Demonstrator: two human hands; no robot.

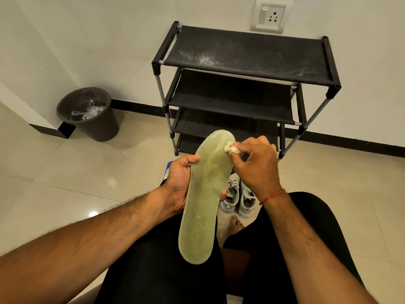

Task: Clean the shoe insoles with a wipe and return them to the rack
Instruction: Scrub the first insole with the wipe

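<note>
Our left grip is wrapped round the yellow-green insole at its middle. The thumb lies over the left long edge and a fingertip curls out from behind the right one. The insole stands slanted over our lap, its toe end up toward the rack and its heel end down over our black-clad thighs. Our right grip pinches a small crumpled white wipe between thumb and fingers and presses it against the insole's right edge near the toe. A red thread circles that wrist.

The black shoe rack stands against the white wall ahead of us, and its top shelf bears pale dusty smears toward the front edge. On the tiled floor between our knees, a pair of pale grey sneakers sits side by side, partly hidden by the insole and our right wrist. A bare foot is just beside them. A dark bin holding clear plastic stands by the wall's corner on the left, well apart from the rack. A socket plate sits on the wall above the rack's right end.
</note>
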